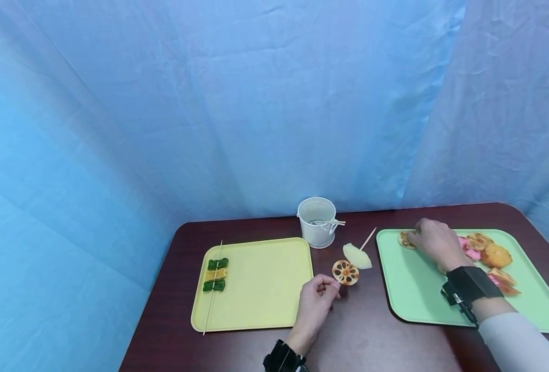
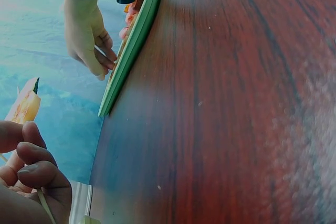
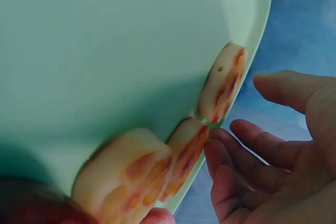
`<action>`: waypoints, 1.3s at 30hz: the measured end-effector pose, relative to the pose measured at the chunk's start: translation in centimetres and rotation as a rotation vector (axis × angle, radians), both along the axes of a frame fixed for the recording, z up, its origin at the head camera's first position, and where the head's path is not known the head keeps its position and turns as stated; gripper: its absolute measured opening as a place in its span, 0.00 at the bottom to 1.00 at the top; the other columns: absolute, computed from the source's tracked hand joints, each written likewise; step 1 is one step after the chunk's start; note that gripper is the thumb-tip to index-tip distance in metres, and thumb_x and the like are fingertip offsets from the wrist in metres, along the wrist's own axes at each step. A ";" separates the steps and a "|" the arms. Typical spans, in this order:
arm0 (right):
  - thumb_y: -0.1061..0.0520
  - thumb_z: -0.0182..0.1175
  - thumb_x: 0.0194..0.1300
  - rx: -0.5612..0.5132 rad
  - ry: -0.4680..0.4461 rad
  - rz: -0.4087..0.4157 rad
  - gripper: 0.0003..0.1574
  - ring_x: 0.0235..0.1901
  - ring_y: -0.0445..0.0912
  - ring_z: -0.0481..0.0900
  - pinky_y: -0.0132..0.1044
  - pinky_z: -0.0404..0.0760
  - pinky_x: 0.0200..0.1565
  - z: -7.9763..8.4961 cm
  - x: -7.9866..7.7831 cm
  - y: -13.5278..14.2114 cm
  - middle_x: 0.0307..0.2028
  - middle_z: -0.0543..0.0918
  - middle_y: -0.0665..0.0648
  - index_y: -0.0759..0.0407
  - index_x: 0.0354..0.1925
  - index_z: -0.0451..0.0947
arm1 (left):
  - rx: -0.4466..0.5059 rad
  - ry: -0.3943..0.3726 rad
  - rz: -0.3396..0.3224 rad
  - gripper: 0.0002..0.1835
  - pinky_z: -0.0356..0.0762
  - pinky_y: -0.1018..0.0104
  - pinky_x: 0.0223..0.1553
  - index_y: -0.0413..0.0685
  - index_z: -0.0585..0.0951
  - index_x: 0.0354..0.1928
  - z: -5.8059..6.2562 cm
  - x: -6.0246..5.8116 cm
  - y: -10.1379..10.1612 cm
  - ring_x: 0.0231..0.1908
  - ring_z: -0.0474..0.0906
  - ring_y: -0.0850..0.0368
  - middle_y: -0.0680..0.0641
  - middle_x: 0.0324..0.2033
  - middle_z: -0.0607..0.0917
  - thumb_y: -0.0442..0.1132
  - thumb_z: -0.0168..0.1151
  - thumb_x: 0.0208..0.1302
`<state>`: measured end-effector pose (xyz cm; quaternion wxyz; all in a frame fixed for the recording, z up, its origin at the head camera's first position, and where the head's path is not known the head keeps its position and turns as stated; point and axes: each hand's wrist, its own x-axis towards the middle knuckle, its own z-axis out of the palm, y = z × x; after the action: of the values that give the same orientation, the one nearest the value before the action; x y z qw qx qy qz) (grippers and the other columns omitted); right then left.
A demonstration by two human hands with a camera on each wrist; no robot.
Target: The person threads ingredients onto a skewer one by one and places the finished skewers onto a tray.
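My left hand (image 1: pixel 315 302) pinches a thin wooden skewer (image 2: pixel 45 205) in front of the yellow tray's right edge. Threaded on it are a browned lotus root slice (image 1: pixel 346 272) and a pale half-round piece (image 1: pixel 357 256), with the bare tip (image 1: pixel 368 238) poking out beyond. My right hand (image 1: pixel 435 243) reaches over the far left part of the green tray (image 1: pixel 414 305). In the right wrist view its thumb and fingers are spread apart, fingertips right beside a lotus root slice (image 3: pixel 223 83) with a small hole in its edge. Two more slices stand close by, one thick (image 3: pixel 128 174).
On the yellow tray (image 1: pixel 260 289) lies a finished-looking skewer with green pieces (image 1: pixel 214 285) and a yellow one (image 1: pixel 215 274). A white bucket (image 1: pixel 314 236) holding skewers stands behind. Several toy foods, including an orange-brown piece (image 1: pixel 496 256), sit on the green tray's right. Blue curtain (image 1: pixel 274 113) hangs behind.
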<state>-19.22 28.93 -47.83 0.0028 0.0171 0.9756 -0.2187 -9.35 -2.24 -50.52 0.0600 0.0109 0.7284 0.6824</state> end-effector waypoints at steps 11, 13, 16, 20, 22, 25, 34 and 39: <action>0.52 0.64 0.60 -0.008 -0.036 0.017 0.22 0.24 0.50 0.70 0.39 0.66 0.25 -0.4 0.1 -0.2 0.29 0.80 0.62 0.73 0.39 0.79 | 0.000 0.000 -0.002 0.06 0.62 0.77 0.17 0.40 0.81 0.32 0.0 0.0 0.1 0.17 0.66 0.66 0.51 0.20 0.80 0.37 0.61 0.62; 0.53 0.65 0.59 -0.005 -0.024 0.023 0.21 0.24 0.50 0.70 0.39 0.66 0.25 -0.4 0.0 -0.2 0.28 0.80 0.62 0.73 0.38 0.79 | -0.006 0.001 0.000 0.06 0.62 0.77 0.17 0.42 0.81 0.31 0.0 0.0 0.1 0.17 0.66 0.66 0.52 0.20 0.80 0.37 0.61 0.62; 0.51 0.65 0.59 -0.007 -0.023 0.027 0.20 0.22 0.49 0.68 0.39 0.63 0.25 -0.2 -0.1 -0.2 0.22 0.74 0.58 0.70 0.34 0.80 | -0.010 -0.003 -0.001 0.05 0.62 0.77 0.17 0.44 0.81 0.31 0.1 0.0 0.1 0.17 0.66 0.66 0.52 0.20 0.80 0.37 0.61 0.63; 0.49 0.66 0.58 -0.027 -0.011 0.031 0.23 0.24 0.50 0.66 0.39 0.61 0.26 0.0 0.1 -0.2 0.24 0.73 0.58 0.70 0.34 0.80 | -0.015 -0.014 0.001 0.05 0.62 0.77 0.17 0.45 0.81 0.31 0.2 0.0 0.1 0.17 0.66 0.65 0.53 0.20 0.80 0.37 0.61 0.63; 0.48 0.66 0.57 -0.039 0.002 0.029 0.24 0.25 0.50 0.67 0.39 0.62 0.26 0.0 0.3 -0.2 0.27 0.74 0.59 0.70 0.36 0.80 | -0.019 -0.017 0.002 0.05 0.62 0.76 0.17 0.45 0.81 0.31 0.2 0.0 0.1 0.17 0.66 0.65 0.52 0.21 0.80 0.37 0.61 0.63; 0.48 0.67 0.57 -0.063 0.016 0.019 0.21 0.22 0.48 0.65 0.38 0.60 0.23 -0.1 0.7 -0.3 0.23 0.71 0.56 0.66 0.31 0.77 | -0.019 -0.017 0.003 0.05 0.61 0.77 0.17 0.44 0.81 0.31 0.2 0.1 0.1 0.17 0.66 0.66 0.52 0.21 0.80 0.37 0.61 0.63; 0.53 0.63 0.61 -0.120 0.060 0.018 0.15 0.18 0.46 0.65 0.37 0.61 0.20 -0.6 1.7 -1.0 0.20 0.69 0.54 0.65 0.33 0.71 | -0.004 0.002 -0.002 0.06 0.61 0.77 0.17 0.42 0.81 0.31 0.1 0.0 -0.1 0.17 0.66 0.66 0.49 0.21 0.81 0.37 0.61 0.62; 0.54 0.63 0.61 -0.113 0.086 0.003 0.16 0.19 0.47 0.67 0.38 0.63 0.20 -0.8 1.9 -1.1 0.22 0.72 0.55 0.66 0.36 0.72 | -0.022 -0.024 0.001 0.05 0.60 0.76 0.17 0.45 0.81 0.31 0.1 0.0 -0.1 0.17 0.66 0.66 0.52 0.20 0.80 0.38 0.61 0.62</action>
<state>-17.36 27.79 -48.59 -0.0378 0.0058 0.9610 -0.2737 -9.35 -2.30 -50.39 0.0684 0.0018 0.7352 0.6744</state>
